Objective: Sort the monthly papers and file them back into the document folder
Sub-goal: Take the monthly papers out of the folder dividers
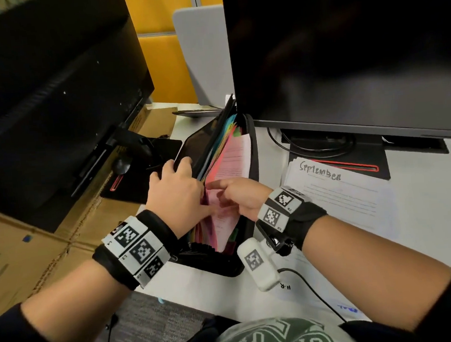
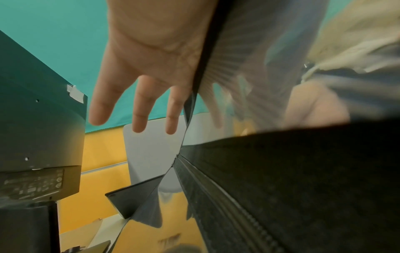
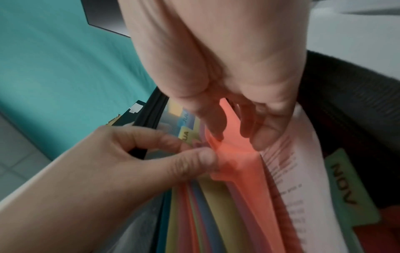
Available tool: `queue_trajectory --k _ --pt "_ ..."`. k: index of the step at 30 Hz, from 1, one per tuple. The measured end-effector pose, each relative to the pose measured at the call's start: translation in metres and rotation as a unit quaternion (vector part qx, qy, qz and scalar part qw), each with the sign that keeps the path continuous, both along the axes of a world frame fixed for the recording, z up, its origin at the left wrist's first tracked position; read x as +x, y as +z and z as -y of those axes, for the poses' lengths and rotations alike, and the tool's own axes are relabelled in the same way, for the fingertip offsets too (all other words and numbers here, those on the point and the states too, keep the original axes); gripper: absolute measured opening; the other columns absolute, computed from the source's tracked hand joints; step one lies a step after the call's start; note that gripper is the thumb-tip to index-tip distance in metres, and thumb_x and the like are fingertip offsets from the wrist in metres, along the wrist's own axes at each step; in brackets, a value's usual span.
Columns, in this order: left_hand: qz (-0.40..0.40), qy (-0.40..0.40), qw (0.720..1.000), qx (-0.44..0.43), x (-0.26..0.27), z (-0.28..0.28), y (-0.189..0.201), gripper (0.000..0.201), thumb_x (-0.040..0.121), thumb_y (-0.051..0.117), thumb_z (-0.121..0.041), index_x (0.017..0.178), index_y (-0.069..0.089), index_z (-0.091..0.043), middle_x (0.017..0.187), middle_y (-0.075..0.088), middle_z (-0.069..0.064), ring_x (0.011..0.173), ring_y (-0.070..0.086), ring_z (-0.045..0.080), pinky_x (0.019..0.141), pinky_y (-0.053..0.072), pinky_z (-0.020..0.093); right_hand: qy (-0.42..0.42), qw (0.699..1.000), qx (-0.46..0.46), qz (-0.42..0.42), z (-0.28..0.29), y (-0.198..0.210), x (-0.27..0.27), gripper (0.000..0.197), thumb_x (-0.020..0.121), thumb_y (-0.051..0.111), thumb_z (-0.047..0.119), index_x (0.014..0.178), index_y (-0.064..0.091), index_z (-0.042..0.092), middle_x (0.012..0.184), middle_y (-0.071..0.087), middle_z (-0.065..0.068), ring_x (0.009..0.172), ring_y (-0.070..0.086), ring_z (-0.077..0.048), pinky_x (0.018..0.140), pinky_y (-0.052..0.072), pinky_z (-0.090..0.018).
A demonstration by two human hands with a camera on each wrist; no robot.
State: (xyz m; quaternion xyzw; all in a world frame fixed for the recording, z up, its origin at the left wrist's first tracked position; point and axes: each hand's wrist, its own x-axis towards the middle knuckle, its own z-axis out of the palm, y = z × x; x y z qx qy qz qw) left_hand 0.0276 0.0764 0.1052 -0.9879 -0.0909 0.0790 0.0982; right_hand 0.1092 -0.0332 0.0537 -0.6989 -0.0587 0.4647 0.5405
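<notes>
Folder point(image 1: 212, 262) mouth is crowded at the near end — left hand point(image 1: 176, 191) and right hand point(image 1: 241, 196) both sit among the tight dividers point(image 3: 216, 214); far end is open. R monitor point(image 1: 343, 42) overhangs just beside it, L monitor base point(image 1: 132, 188) hems the left. September sheets point(image 1: 341, 197) cover the desk point(image 1: 420, 184) to the right.
</notes>
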Motion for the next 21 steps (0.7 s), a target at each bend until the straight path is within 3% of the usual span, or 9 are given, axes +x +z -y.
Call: queue_trajectory --k 2,4,7,9,11,14,18,20,21 --pt "0.003 -0.012 1.0 0.012 -0.002 0.003 -0.004 0.038 0.079 0.059 -0.057 0.103 0.068 -0.029 0.148 0.021 0.005 0.137 0.019 0.037 0.105 0.03 0.054 0.045 0.999 -0.004 0.022 -0.002 0.003 -0.003 0.063 0.083 0.031 -0.015 0.132 0.051 0.02 0.111 0.048 -0.011 0.09 0.052 -0.021 0.076 0.05 -0.032" --pt "0.002 -0.015 1.0 0.01 -0.003 0.005 -0.007 0.028 0.084 0.057 -0.043 0.107 0.065 -0.028 0.15 0.016 0.006 0.139 0.016 0.038 0.105 0.029 0.055 0.06 0.998 0.011 0.017 0.002 0.003 -0.002 0.063 0.083 0.031 -0.016 0.131 0.051 0.019 0.11 0.046 -0.007 0.09 0.049 -0.021 0.078 0.048 -0.032" --pt "0.002 0.001 1.0 0.001 -0.003 0.004 -0.007 0.018 0.085 0.056 -0.031 0.101 0.064 -0.028 0.149 0.018 0.006 0.138 0.017 0.038 0.105 0.028 0.056 0.035 0.998 0.007 0.056 0.012 0.007 0.002 0.045 0.087 0.037 -0.01 0.128 0.051 0.003 0.093 0.05 -0.004 0.088 0.05 -0.022 0.088 0.047 -0.038" --pt "0.003 0.014 1.0 -0.005 -0.003 0.001 -0.005 0.016 0.084 0.057 -0.027 0.098 0.065 -0.029 0.147 0.02 0.005 0.138 0.017 0.038 0.105 0.026 0.058 -0.006 0.99 -0.055 0.131 0.021 0.01 0.004 0.033 0.09 0.042 -0.002 0.12 0.051 -0.011 0.081 0.05 -0.005 0.088 0.048 -0.025 0.093 0.047 -0.04" --pt "0.003 0.02 1.0 -0.015 -0.002 -0.002 -0.004 0.015 0.083 0.059 -0.027 0.096 0.066 -0.03 0.146 0.022 0.005 0.138 0.017 0.037 0.105 0.025 0.059 -0.021 0.981 -0.099 0.167 0.032 0.012 -0.001 0.03 0.09 0.043 0.002 0.112 0.052 -0.016 0.068 0.042 -0.004 0.086 0.044 -0.026 0.084 0.044 -0.033" --pt "0.016 0.021 0.999 -0.029 -0.003 -0.003 -0.004 0.01 0.081 0.062 -0.029 0.09 0.066 -0.03 0.144 0.027 0.003 0.137 0.021 0.034 0.104 0.029 0.056 0.007 0.983 -0.122 0.137 0.037 0.01 -0.012 0.031 0.089 0.044 0.003 0.113 0.053 -0.015 0.066 0.04 -0.002 0.084 0.044 -0.025 0.079 0.043 -0.034" --pt "0.032 0.019 0.998 -0.05 -0.002 -0.001 -0.004 0.009 0.08 0.064 -0.036 0.086 0.066 -0.028 0.135 0.034 0.003 0.13 0.03 0.03 0.099 0.036 0.051 -0.055 0.988 -0.098 0.105 0.029 0.002 -0.006 0.033 0.088 0.05 0.003 0.12 0.051 -0.007 0.075 0.046 0.0 0.085 0.052 -0.021 0.083 0.053 -0.037" --pt "0.032 0.023 0.997 -0.061 -0.002 0.001 -0.003 0.012 0.081 0.065 -0.039 0.086 0.066 -0.029 0.134 0.035 0.003 0.128 0.032 0.028 0.097 0.038 0.049 -0.065 0.987 -0.103 0.108 0.027 0.002 -0.003 0.026 0.088 0.052 0.006 0.112 0.055 -0.002 0.079 0.049 -0.002 0.085 0.052 -0.021 0.078 0.053 -0.035" --pt "0.033 0.024 0.997 -0.066 -0.002 0.001 -0.002 0.012 0.081 0.065 -0.039 0.086 0.066 -0.029 0.133 0.036 0.003 0.127 0.033 0.028 0.096 0.04 0.049 -0.058 0.983 -0.118 0.125 0.024 0.0 -0.002 0.015 0.087 0.052 0.008 0.099 0.057 0.002 0.082 0.05 -0.005 0.086 0.051 -0.022 0.078 0.051 -0.035"
